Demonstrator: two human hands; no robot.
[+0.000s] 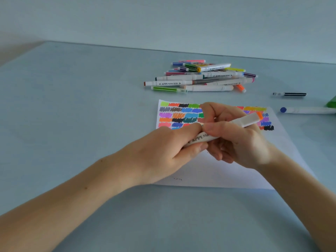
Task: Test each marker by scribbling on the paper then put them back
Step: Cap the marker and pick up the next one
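Observation:
Both hands hold one white marker (245,121) with an orange end over the paper (214,171). My left hand (169,151) grips its lower end, fingers curled round the barrel. My right hand (234,140) pinches the barrel a little higher, thumb on top. The marker's orange end points up and to the right. The upper part of the paper is filled with rows of coloured scribbles (174,115). A pile of markers (201,77) lies on the table beyond the paper.
A black-striped marker (291,94) and a white marker with a blue end (307,110) lie apart at the right. A green object (331,102) shows at the right edge. The table (72,106) meets a pale wall at the back.

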